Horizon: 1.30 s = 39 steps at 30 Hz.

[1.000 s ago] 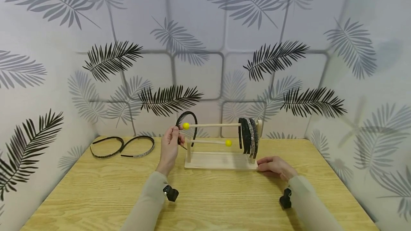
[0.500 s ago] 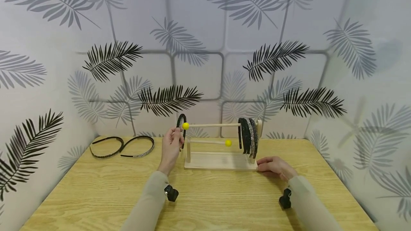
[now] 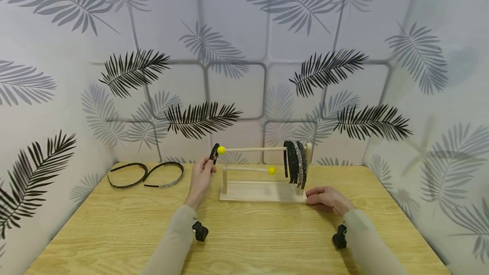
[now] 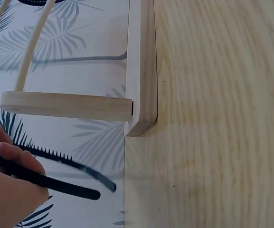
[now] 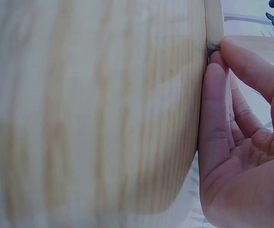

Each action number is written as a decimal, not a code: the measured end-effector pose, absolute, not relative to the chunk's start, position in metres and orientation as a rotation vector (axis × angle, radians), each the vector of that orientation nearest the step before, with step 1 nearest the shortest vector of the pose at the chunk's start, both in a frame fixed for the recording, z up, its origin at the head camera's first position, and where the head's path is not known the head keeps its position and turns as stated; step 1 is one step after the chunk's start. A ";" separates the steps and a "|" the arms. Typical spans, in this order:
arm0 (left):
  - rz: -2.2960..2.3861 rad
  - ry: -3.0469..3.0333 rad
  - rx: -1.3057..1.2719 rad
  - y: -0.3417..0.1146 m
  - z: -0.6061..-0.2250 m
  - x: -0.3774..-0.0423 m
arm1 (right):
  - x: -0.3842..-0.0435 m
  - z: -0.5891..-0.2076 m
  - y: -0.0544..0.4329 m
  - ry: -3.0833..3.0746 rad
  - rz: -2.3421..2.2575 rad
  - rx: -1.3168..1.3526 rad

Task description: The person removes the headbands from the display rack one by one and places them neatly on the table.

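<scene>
- Headband [image 3: 214, 154], black and toothed, stood tilted at the centre-left of the head view, near the yellow ball [image 3: 221, 150] on the upper bar's end.
- Left hand [image 3: 200, 177] pinched it above the table [image 3: 248, 232].
- Right hand [image 3: 326, 197], lower right of centre, touched the wooden stand [image 3: 261, 191] at its right corner; whether it gripped could not be told.
- Several headbands [image 3: 296, 162] hung at the upper bar's right end.
- Two loose headbands [image 3: 164, 186] lay at the frame's left.

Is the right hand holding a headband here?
No, the right hand touches the end of the wooden base; the left hand holds a headband.
</scene>
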<state>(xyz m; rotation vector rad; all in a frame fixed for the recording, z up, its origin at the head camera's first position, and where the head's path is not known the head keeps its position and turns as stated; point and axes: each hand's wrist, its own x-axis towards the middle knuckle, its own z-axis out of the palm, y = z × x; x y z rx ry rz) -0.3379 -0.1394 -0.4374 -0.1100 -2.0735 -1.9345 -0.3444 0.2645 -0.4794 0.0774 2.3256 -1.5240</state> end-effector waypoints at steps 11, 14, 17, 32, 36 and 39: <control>-1.873 -2.289 -0.026 -0.141 -0.452 -0.345 | -0.345 -0.481 0.263 2.335 -1.521 0.083; -1.887 -2.298 -0.011 -0.142 -0.455 -0.346 | -0.345 -0.480 0.263 2.338 -1.517 0.076; -1.884 -2.313 0.004 -0.142 -0.457 -0.346 | -0.345 -0.480 0.263 2.336 -1.526 0.080; -1.729 -2.501 0.070 -0.145 -0.464 -0.353 | -0.345 -0.481 0.264 2.324 -1.531 0.081; -1.729 -2.519 0.059 -0.149 -0.468 -0.359 | -0.345 -0.481 0.265 2.328 -1.531 0.074; -1.714 -2.534 0.065 -0.153 -0.473 -0.363 | -0.346 -0.483 0.265 2.333 -1.536 0.068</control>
